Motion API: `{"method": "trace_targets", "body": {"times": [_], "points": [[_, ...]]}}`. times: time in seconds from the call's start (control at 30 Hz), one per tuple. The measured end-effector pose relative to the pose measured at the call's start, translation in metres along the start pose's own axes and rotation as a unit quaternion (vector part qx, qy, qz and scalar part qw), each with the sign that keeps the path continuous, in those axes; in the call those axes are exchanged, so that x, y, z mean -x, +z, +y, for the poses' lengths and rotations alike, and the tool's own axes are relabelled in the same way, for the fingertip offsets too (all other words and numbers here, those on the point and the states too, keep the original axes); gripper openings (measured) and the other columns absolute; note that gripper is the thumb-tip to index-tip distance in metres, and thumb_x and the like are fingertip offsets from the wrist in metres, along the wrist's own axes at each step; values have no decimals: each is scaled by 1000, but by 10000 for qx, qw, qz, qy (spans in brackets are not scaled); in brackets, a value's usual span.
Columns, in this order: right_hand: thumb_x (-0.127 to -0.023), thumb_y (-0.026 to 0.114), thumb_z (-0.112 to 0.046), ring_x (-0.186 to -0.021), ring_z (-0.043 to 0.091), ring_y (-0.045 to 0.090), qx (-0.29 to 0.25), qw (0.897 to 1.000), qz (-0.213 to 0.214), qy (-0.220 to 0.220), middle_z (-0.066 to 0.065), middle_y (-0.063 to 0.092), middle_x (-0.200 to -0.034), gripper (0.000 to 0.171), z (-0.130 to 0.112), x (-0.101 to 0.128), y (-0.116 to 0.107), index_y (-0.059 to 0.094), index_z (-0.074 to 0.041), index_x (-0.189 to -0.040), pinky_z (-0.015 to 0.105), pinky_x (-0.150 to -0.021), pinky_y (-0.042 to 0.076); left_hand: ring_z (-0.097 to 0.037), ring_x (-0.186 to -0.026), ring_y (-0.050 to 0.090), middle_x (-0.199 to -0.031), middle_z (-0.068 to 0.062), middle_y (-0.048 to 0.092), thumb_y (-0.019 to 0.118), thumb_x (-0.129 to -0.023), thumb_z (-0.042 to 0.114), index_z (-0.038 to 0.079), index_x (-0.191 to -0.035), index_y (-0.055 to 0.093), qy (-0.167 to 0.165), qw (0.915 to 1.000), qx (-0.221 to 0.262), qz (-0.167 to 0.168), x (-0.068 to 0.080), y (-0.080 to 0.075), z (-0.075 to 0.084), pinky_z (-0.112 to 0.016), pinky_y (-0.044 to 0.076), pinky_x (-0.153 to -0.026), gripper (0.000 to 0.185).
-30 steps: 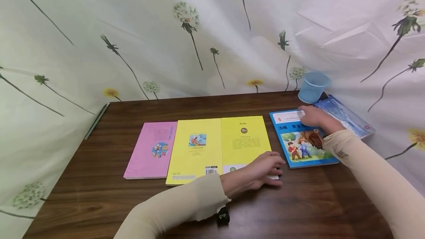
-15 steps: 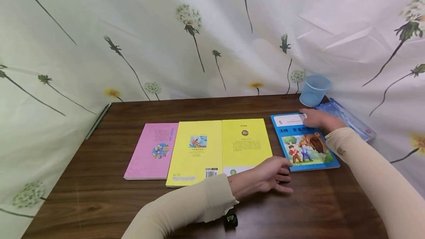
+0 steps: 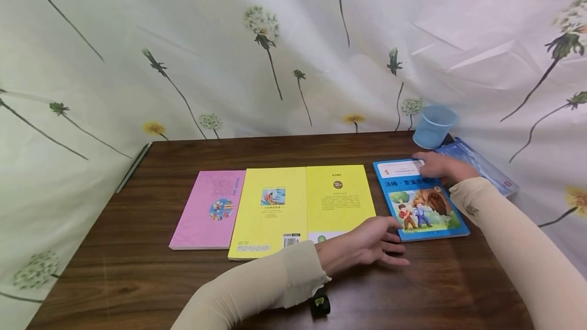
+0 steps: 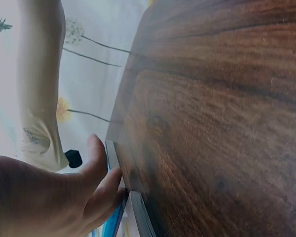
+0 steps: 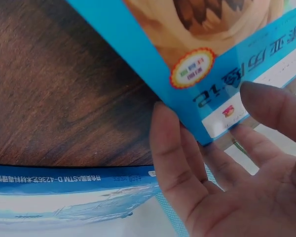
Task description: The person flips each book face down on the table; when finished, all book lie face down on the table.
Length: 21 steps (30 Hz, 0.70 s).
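Note:
A blue picture book (image 3: pixel 419 202) lies at the right end of a row of books on the brown table (image 3: pixel 275 152). My right hand (image 3: pixel 430 165) holds its far right corner. In the right wrist view the thumb lies on the blue picture book's cover (image 5: pixel 207 54) and the fingers (image 5: pixel 172 158) reach under its edge. My left hand (image 3: pixel 390 244) rests on the table with relaxed fingers. It touches the book's near left corner and holds nothing. The left wrist view shows those fingers (image 4: pixel 101 182) against the book's edge.
Left of the blue book lie two yellow books (image 3: pixel 339 195) (image 3: pixel 270 213) and a pink book (image 3: pixel 208 210), side by side. A second blue book (image 3: pixel 483 167) and a pale blue cup (image 3: pixel 433 126) sit at the far right corner. A floral curtain (image 3: pixel 275 39) surrounds the table.
My left hand slid right, off the yellow book's near corner to the blue picture book's near left corner. My right hand stayed on the far corner.

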State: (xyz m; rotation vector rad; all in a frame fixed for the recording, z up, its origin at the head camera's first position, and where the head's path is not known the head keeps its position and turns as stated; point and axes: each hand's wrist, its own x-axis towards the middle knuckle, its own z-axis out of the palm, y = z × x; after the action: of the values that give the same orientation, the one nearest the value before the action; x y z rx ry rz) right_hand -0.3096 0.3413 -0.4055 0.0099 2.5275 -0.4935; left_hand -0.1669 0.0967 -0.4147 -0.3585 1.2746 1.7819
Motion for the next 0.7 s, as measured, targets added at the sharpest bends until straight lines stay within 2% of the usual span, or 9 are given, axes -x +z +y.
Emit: {"method": "trace_targets", "body": {"times": [0.1,0.3,0.5,0.7], "points": [[-95,44,-12,-120,50,45,-21,9999,-86,121,40,24,-151,70,0,0,-1,15,2,-157,52,-81,56,-41,-116,57,-128,-27,52,59,-95,14,7,-138,47,-33,9998,176,59,2,0,-2,-63,50,-98,45],[-99,44,-14,-115,47,47,2,9997,-234,97,40,25,-151,66,-1,6,-2,16,2,-157,38,-69,56,-43,-116,57,-133,-30,48,59,-94,14,5,-143,42,98,9985,510,200,8,2,-6,-61,52,-95,52],[-100,43,-18,-112,46,50,-16,9998,-206,41,41,29,-147,66,-1,11,0,16,2,-156,38,-69,56,-44,-118,55,-132,-30,45,59,-93,14,3,-142,42,195,9968,715,283,13,6,-8,-61,53,-95,53],[-100,43,-18,-113,48,54,137,9998,-146,57,42,30,-147,65,-1,11,3,17,3,-156,41,-71,58,-41,-110,59,-127,-29,46,60,-94,16,4,-141,42,299,9962,672,463,11,10,-12,-58,55,-93,52]]}}
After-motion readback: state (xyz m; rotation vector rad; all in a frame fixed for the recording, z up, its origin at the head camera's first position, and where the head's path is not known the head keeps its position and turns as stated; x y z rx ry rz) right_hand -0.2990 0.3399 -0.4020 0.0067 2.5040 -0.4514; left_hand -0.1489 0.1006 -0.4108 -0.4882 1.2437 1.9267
